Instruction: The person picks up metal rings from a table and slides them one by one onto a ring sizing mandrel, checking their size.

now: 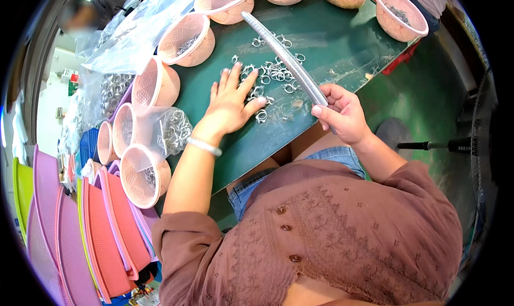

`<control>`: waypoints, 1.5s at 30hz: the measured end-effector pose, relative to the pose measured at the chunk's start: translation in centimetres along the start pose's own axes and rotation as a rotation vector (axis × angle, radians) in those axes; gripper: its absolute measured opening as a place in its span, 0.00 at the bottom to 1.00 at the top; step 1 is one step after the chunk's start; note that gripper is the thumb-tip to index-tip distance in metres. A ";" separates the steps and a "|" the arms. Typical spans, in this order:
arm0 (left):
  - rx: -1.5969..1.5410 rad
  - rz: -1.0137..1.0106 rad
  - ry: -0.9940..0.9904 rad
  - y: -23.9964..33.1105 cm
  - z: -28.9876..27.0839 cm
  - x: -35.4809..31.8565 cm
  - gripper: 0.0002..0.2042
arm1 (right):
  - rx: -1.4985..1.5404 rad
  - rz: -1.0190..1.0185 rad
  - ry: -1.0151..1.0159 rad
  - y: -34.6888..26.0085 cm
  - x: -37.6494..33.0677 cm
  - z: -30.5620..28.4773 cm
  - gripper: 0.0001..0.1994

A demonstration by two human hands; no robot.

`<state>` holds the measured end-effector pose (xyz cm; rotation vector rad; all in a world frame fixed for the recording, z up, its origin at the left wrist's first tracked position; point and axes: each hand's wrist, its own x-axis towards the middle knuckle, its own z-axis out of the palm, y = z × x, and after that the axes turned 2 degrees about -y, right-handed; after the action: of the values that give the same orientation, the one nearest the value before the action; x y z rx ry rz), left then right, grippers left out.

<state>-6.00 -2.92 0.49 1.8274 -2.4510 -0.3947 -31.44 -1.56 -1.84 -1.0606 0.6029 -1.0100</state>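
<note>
Several silver rings [277, 72] lie loosely scattered on the green tabletop [214, 166]. My left hand [229, 102], a pale bangle at its wrist, is spread over the left side of this pile, with rings around its fingertips and thumb. Whether it touches or pins any ring I cannot make out. In my right hand [342, 113], near the table's front edge, is a ring mandrel [286, 59], a long tapered grey metal rod with marks along it. Fingers and thumb close on its thick lower end, and its thin tip slants up and away to the left. No ring shows on the rod.
Pink baskets [186, 39] curve around the table's far and left edges, some containing small metal parts. A clear bag of rings [175, 130] lies beside the left baskets. Stacked coloured baskets [101, 231] stand lower left. A person [80, 16] sits at upper left; a fan [466, 145] stands right.
</note>
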 end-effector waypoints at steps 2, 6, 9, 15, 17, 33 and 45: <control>-0.034 -0.005 -0.007 -0.6 -0.1 -2.1 0.29 | 0.004 0.003 -0.014 0.2 0.1 0.1 0.13; -0.346 0.009 0.351 -1.9 -1.2 -4.9 0.21 | -0.030 0.004 -0.032 0.2 -0.2 -0.3 0.13; -0.301 -0.197 0.475 -3.1 -0.1 -6.0 0.14 | -0.051 -0.013 -0.053 0.4 -0.2 -0.5 0.14; -0.214 -0.248 0.476 -2.5 0.9 -3.4 0.17 | -0.082 0.000 -0.055 0.5 -0.1 -0.4 0.14; -0.149 -0.228 0.499 -3.2 1.3 -2.4 0.17 | -0.077 0.008 -0.065 0.4 -0.1 -0.4 0.14; -0.724 -0.350 0.282 -2.9 0.7 -7.0 0.05 | -0.153 0.013 -0.057 0.5 -0.1 -0.2 0.15; -0.335 -0.262 0.498 -1.6 1.7 -10.7 0.09 | -0.216 0.026 -0.027 0.4 0.1 0.6 0.15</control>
<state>-1.71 7.14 -0.41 1.8276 -1.7178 -0.2943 -30.77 -1.29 -1.94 -1.2510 0.7133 -0.9207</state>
